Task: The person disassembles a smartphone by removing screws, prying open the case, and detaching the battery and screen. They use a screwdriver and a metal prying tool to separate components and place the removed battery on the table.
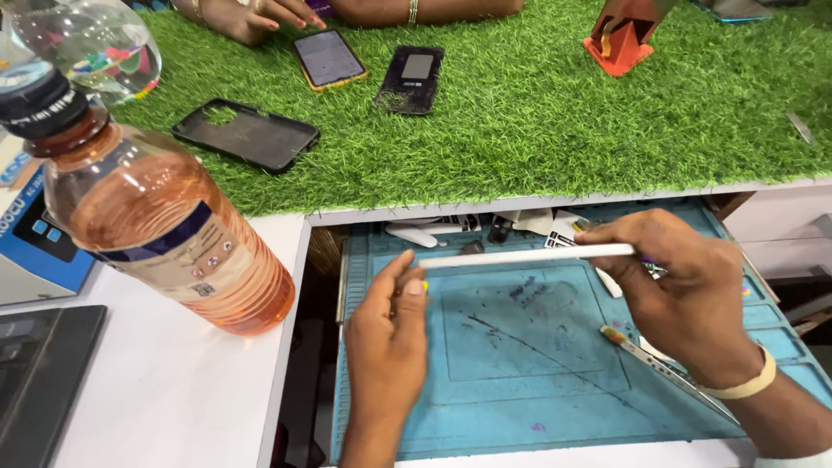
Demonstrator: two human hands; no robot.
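White slim device [529, 256], thin and flat, seen edge-on as a long pale bar, held level above blue silicone repair mat [520, 364]. Pinched at its left end by fingertips of left hand [387, 334], clasped at its right end by curled fingers of right hand [685, 290]; both closed on it. Pale band round the right wrist. Mat soft-looking, ribbed with shallow moulded compartments, smeared with dark scratches, set in a recessed drawer of white counter [165, 399]. Metal tweezers [667, 368], narrow and shiny, resting on the mat just under the right hand. Beside the drawer, clear plastic bottle [165, 225] of orange-pink liquid, black-capped, smooth and rounded. Beyond, shaggy green artificial turf [537, 113] bearing a black phone case [245, 134], matt and rectangular, and two phones [328, 58], with another person's hand [260, 13] nearby.
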